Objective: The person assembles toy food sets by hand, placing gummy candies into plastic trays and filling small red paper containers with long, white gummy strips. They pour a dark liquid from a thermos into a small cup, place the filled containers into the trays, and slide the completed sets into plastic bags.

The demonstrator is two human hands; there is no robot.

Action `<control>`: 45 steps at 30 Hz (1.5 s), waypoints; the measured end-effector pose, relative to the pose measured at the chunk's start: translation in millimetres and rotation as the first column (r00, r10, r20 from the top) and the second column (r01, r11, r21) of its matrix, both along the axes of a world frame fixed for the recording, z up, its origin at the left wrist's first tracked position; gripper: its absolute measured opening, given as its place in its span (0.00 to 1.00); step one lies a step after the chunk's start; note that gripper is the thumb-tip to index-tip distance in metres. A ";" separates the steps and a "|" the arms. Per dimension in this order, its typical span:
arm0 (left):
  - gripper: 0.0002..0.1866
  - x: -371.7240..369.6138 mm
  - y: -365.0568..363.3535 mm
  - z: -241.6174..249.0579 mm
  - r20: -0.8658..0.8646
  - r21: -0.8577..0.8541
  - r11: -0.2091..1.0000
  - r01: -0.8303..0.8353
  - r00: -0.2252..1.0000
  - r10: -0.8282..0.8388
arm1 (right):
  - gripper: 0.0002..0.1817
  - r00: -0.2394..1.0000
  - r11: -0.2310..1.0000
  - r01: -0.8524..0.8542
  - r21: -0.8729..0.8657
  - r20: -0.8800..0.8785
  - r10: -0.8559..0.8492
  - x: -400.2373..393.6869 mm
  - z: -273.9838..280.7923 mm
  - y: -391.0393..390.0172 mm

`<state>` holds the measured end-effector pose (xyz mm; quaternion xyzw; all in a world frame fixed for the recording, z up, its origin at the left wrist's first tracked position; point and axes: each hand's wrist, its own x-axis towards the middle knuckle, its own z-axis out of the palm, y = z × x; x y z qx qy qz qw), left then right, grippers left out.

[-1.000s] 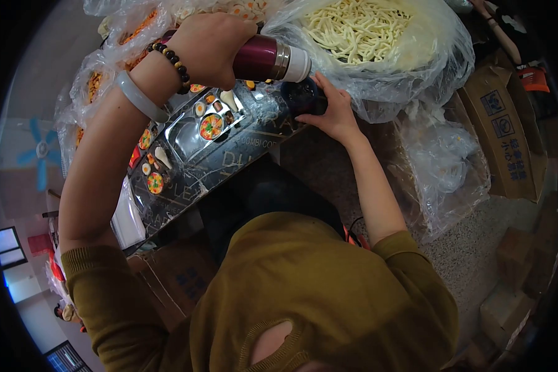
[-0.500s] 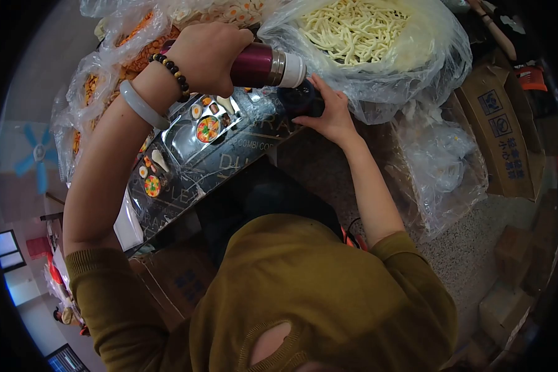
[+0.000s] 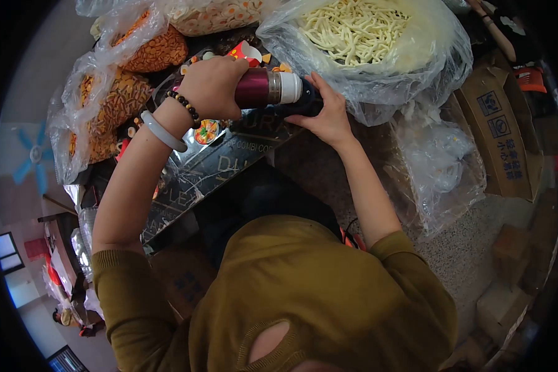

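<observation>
A dark red flask (image 3: 254,87) with a white neck lies nearly level above the table, and my left hand (image 3: 212,87) is wrapped round its body. The neck points right and meets a dark round cup or lid (image 3: 306,98). Fingers and thumb of my right hand (image 3: 328,113) grip this dark piece from its right side. Below the flask is the dark, lettered tabletop (image 3: 232,155). Small food-shaped pieces and a round colourful piece (image 3: 206,132) lie under and beside my left forearm.
Clear bags of orange pieces (image 3: 158,51) stand at the upper left. A large bag of pale strips (image 3: 356,31) is at the top. Crumpled plastic (image 3: 443,161) and an open cardboard box (image 3: 499,127) are on the right. A person's arm (image 3: 497,32) shows at the upper right.
My left hand and the flask have moved slightly down and right, bringing the white neck against the dark piece. The left forearm has swung right, uncovering more bags. My right hand has barely moved.
</observation>
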<state>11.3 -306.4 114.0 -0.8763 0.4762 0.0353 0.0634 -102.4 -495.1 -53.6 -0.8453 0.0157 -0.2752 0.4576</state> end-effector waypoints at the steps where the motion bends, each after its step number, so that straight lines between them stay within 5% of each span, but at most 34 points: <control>1: 0.27 0.1 0.5 -2.0 -0.008 -0.004 1.000 -0.008 1.000 0.008 | 0.56 1.000 1.000 -0.002 0.006 0.009 0.002 0.8 0.7 0.6; 22: 0.24 -2.2 3.4 -7.5 -0.007 -0.044 0.999 -0.021 1.000 0.020 | 0.56 0.996 0.998 -0.024 0.053 -0.089 0.029 1.1 -1.5 2.6; 25: 0.25 -3.2 4.4 -8.5 -0.014 -0.039 0.998 -0.047 0.999 0.047 | 0.54 1.000 0.999 0.028 -0.034 0.002 -0.028 0.9 4.2 4.6; 30: 0.27 -5.9 7.5 -11.5 -0.055 -0.038 0.994 -0.105 0.993 0.103 | 0.54 0.999 0.995 -0.045 0.092 -0.016 0.046 4.3 6.4 5.5; 45: 0.38 -34.2 12.7 -32.2 -0.224 -0.525 0.827 -0.202 0.970 0.095 | 0.52 0.998 0.973 -0.009 0.229 -0.051 0.021 -13.9 60.3 -14.6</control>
